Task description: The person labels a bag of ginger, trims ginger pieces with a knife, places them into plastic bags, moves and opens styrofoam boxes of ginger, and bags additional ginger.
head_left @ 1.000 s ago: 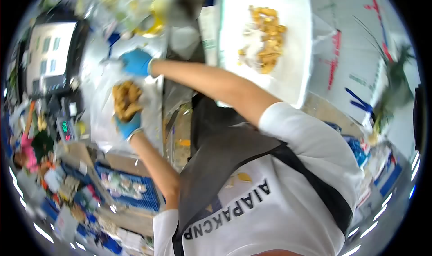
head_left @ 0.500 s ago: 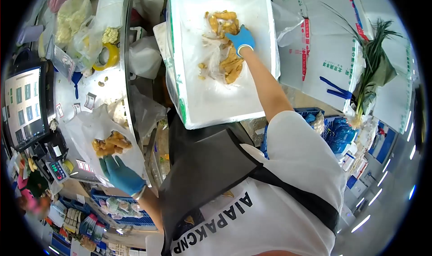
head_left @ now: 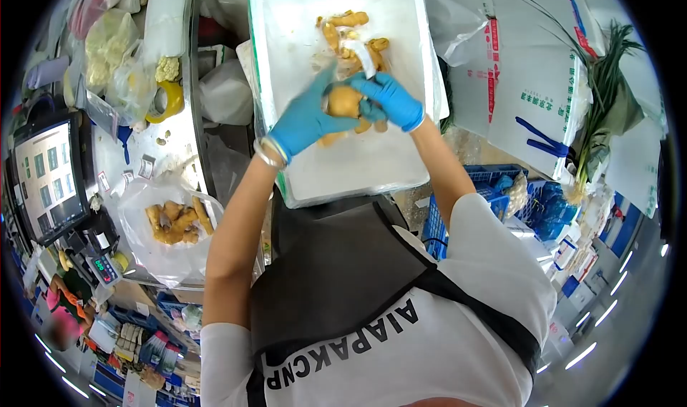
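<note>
A white foam box (head_left: pixel 336 177) lies in front of me, with pieces of ginger (head_left: pixel 349 19) and a strip of white plastic inside. Over it, both blue-gloved hands meet around a rounded piece of ginger (head_left: pixel 344 101). My left hand (head_left: pixel 306 118) curls round its left side, the fingertips blurred by motion. From the right, my right hand (head_left: pixel 392 101) grips it with bent fingers; more ginger shows just beneath. On the metal counter to the left, a heap of ginger (head_left: pixel 176 222) rests on a clear plastic bag (head_left: pixel 147 253), with no hand on it.
A screen (head_left: pixel 46 174) and a scale display (head_left: pixel 104 269) stand at the left. Yellow tape (head_left: pixel 167 101) and bagged cauliflower (head_left: pixel 113 43) lie on the counter (head_left: pixel 172 160). White foam boxes (head_left: pixel 526 64) and green stalks (head_left: pixel 600 96) are at the right. A person (head_left: pixel 64 314) is at lower left.
My left hand has left the ginger on the counter and come over the foam box. My right hand has drawn nearer, and a piece of ginger is now between both hands.
</note>
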Tool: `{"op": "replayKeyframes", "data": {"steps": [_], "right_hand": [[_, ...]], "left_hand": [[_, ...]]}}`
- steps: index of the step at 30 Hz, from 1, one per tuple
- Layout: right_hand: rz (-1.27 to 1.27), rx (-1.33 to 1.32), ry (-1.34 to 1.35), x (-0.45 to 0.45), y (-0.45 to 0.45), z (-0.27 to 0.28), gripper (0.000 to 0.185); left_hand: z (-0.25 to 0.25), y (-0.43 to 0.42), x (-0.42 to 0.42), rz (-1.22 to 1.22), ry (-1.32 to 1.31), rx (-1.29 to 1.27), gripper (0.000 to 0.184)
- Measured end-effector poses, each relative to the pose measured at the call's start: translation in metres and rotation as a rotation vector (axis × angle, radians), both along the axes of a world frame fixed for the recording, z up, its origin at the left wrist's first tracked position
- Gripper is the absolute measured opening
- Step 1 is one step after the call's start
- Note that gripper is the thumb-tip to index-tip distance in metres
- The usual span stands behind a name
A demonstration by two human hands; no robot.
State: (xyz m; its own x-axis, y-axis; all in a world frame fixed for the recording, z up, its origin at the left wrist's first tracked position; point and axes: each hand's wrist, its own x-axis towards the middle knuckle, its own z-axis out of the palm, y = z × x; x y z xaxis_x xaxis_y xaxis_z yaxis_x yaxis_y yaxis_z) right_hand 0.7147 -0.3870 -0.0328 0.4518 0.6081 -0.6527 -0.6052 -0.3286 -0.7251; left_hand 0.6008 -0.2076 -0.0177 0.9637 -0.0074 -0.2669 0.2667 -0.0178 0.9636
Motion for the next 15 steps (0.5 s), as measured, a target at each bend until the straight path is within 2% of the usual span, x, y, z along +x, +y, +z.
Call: {"op": "replayKeyframes", "data": {"steps": [2,3,5,6,9,10,12,13,14,15], "right_hand": [[0.078,-0.029,-0.091,-0.004,0.003,-0.002,0.029],[0.081,-0.068,-0.288,-0.008,0.005,-0.017,0.029],[0.076,-0.15,-0.674,-0.023,0.01,-0.047,0.03],[0.343,-0.47,-0.898,-0.018,0.014,-0.032,0.032],[0.573,-0.571,-0.867,0.012,0.021,-0.057,0.037],[0.62,-0.531,-0.82,0.031,0.025,-0.054,0.045],[0.529,-0.574,-0.969,0.077,0.031,-0.107,0.05],[0.476,-0.697,-0.952,0.102,0.048,-0.101,0.044],[0.325,-0.647,-1.085,0.127,0.053,-0.135,0.036],[0.261,-0.618,-1.34,0.147,0.053,-0.173,0.032]], "left_hand": [[-0.025,-0.008,-0.001,-0.056,0.181,-0.077,0.072],[-0.037,-0.01,-0.002,-0.082,0.273,-0.114,0.067],[-0.049,-0.031,-0.014,0.123,0.32,0.349,0.059],[-0.053,-0.041,-0.024,0.223,0.341,0.577,0.055],[-0.068,-0.045,-0.042,0.34,0.405,0.52,0.048],[-0.072,-0.041,-0.045,0.338,0.463,0.352,0.05],[-0.071,-0.033,-0.049,0.402,0.457,0.004,0.051],[-0.069,-0.029,-0.05,0.434,0.45,-0.168,0.051],[-0.067,-0.024,-0.05,0.452,0.421,-0.251,0.051],[-0.063,-0.023,-0.049,0.469,0.39,-0.28,0.047]]}}
